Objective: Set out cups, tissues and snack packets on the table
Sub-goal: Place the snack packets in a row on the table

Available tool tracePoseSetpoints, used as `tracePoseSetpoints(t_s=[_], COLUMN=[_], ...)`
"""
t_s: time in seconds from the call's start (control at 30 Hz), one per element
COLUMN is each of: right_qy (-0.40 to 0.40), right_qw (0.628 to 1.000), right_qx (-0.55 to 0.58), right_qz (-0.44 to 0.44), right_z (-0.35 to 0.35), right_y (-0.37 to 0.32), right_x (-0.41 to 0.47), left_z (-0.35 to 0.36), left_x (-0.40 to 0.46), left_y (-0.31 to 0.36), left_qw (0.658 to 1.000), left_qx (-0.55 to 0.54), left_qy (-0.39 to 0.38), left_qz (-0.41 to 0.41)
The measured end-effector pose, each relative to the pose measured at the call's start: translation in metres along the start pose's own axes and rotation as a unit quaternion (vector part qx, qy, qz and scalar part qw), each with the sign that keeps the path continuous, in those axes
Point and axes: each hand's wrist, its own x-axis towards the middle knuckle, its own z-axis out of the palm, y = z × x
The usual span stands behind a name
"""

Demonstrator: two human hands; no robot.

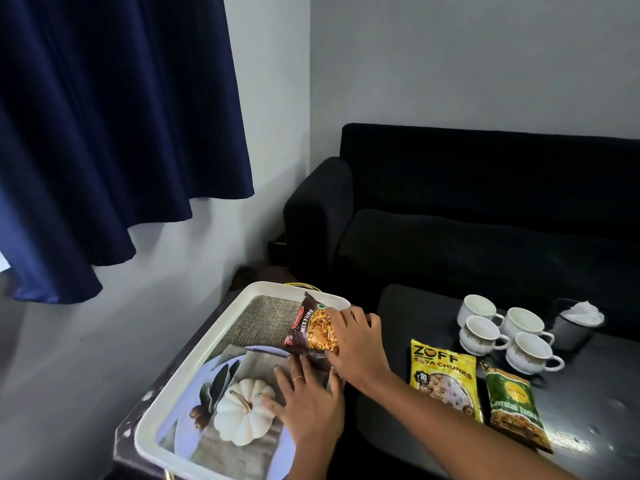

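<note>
Head view: right hand (353, 336) grips mixture packet (310, 332), left hand (308, 400) flat on tray (166, 386), cups (498, 332) nearby.

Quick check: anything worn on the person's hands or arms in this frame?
Both forearms are bare, no sleeves, gloves or watch in view. The left hand wears a thin ring on one finger. The right hand shows no ring or band.
</note>
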Motion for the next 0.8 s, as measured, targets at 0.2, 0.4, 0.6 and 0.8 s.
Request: tracePoseSetpoints(t_s=[0.2,0.4,0.6,0.8], right_qy=[0.082,0.172,0.201,0.141], right_qw=[0.989,0.957,0.922,0.916], right_qx=[0.077,0.143,0.198,0.225], right_qz=[0.1,0.184,0.265,0.3], right_z=[-0.023,-0.051,-0.068,-0.088], right_y=[0.006,0.025,0.043,0.06], right_x=[-0.028,-0.06,-0.098,-0.138], left_z=[-0.007,-0.019,-0.03,-0.015], left_x=[-0.001,-0.009,-0.045,-0.066], left_y=[0.003,0.022,0.082,0.095], left_qw=[1.0,0.993,0.847,0.824], left_qx=[0.016,0.008,-0.5,-0.509], left_qy=[-0.002,0.091,-0.174,-0.235], left_qz=[0.002,0.08,0.053,0.082])
